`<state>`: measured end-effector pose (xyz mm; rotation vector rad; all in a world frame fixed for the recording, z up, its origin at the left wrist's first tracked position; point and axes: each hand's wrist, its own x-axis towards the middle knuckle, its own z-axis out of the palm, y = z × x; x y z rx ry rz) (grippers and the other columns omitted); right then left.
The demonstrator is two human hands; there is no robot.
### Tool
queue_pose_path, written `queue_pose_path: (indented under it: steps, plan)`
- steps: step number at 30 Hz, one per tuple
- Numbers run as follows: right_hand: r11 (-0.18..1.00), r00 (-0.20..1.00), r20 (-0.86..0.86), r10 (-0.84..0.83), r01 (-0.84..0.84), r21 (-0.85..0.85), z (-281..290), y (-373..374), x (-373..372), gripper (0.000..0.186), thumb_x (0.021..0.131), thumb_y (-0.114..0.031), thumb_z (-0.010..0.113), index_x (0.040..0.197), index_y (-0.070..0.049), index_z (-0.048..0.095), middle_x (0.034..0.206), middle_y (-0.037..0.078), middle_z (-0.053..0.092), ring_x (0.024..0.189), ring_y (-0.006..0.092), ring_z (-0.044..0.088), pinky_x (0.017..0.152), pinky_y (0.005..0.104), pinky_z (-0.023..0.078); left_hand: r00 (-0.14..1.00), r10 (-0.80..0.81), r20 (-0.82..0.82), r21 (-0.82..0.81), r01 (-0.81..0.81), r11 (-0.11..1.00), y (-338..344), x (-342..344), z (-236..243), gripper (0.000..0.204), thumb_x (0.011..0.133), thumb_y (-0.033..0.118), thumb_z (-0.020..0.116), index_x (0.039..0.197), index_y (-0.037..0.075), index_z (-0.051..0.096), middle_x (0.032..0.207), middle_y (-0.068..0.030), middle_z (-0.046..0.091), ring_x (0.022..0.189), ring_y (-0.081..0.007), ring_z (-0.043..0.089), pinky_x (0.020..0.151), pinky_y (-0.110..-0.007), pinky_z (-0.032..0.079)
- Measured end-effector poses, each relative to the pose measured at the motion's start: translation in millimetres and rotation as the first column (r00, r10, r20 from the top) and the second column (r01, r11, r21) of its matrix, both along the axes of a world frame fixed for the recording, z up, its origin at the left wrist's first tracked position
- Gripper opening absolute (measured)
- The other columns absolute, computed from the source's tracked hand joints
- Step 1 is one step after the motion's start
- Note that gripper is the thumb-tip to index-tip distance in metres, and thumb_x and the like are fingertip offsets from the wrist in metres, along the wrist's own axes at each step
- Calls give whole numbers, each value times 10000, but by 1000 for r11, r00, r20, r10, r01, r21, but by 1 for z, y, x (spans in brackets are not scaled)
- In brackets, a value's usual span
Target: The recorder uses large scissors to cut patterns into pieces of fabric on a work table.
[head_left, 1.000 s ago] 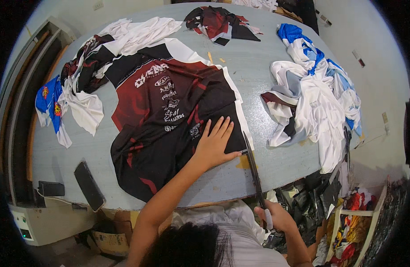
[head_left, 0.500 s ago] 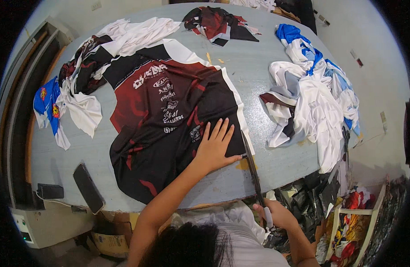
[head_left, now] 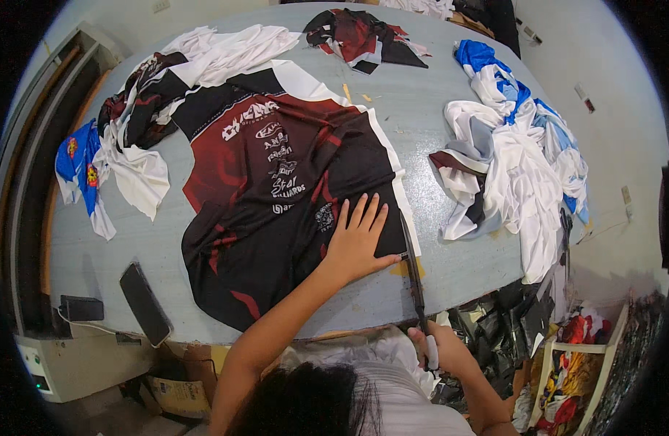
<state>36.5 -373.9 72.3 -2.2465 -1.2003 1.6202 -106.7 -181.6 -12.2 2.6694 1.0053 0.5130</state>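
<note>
A black and dark red printed fabric panel (head_left: 283, 240) with white lettering lies spread on the table, with some soft folds in it. My left hand (head_left: 360, 243) presses flat on its lower right part, fingers spread. Long dark scissors (head_left: 416, 280) with a pale grip are held in my right hand (head_left: 450, 349) at the table's near edge. Their blades point away from me along the panel's right side, beside its white border (head_left: 397, 192). How far the blades are parted is hard to make out.
White, blue and grey cloth pieces (head_left: 520, 171) are heaped at right. More white cloth (head_left: 236, 51) and a dark red bundle (head_left: 360, 40) lie at the far side. A phone (head_left: 145, 304) and a black box (head_left: 81, 308) sit at near left. The grey table (head_left: 392, 83) has a curved-looking edge.
The scissors' handle in my right hand has shifted slightly left. My left hand stays pressed at the same spot on the fabric. The whole view has moved a little.
</note>
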Motion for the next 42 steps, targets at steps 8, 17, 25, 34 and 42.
queue_pose_path:
  steps: [8, 17, 25, 34, 42]
  plan:
    - [997, 996, -84, 8, -2, 71, 1, 13, 3, 563, 867, -488, 474, 800, 71, 485, 559, 100, 533, 477, 174, 577, 469, 293, 464, 1000, 8, -4, 6, -8, 1000, -2, 1, 3, 922, 700, 634, 527, 1339, 10, 296, 1411, -195, 212, 1321, -333, 156, 1063, -502, 93]
    - [999, 1000, 4, 9, -10, 38, -3, 19, 1, 583, 865, -488, 475, 754, 84, 491, 560, 138, 558, 465, 197, 586, 451, 303, 462, 1000, 0, 1, 11, 0, 1000, -3, 0, 1, 919, 700, 636, 523, 1332, 5, 307, 1411, -195, 216, 1318, -333, 168, 1062, -501, 98]
    - [997, 1000, -22, 8, -7, 76, 3, 21, -1, 520, 881, -439, 475, 747, 63, 486, 557, 128, 545, 460, 193, 585, 442, 291, 457, 1000, -1, -6, 24, 1, 1000, -4, -1, 2, 914, 708, 636, 516, 1334, 5, 303, 1410, -196, 214, 1318, -333, 170, 1062, -499, 106]
    - [996, 999, 21, 31, -33, 80, 12, 38, -2, 503, 882, -455, 456, 727, 20, 507, 550, 103, 569, 480, 204, 596, 480, 297, 449, 998, 3, 60, 31, -5, 1000, -8, 1, 1, 903, 664, 587, 588, 1310, 4, 348, 1382, -185, 273, 1309, -316, 193, 1061, -501, 99]
    - [997, 994, -91, -66, 70, 44, 1, 24, 3, 506, 881, -431, 484, 758, 59, 498, 547, 105, 520, 467, 199, 580, 456, 293, 443, 1000, -27, 3, 15, 27, 1000, -13, -1, 2, 919, 709, 635, 523, 1331, -3, 300, 1407, -211, 210, 1319, -350, 155, 1054, -516, 100]
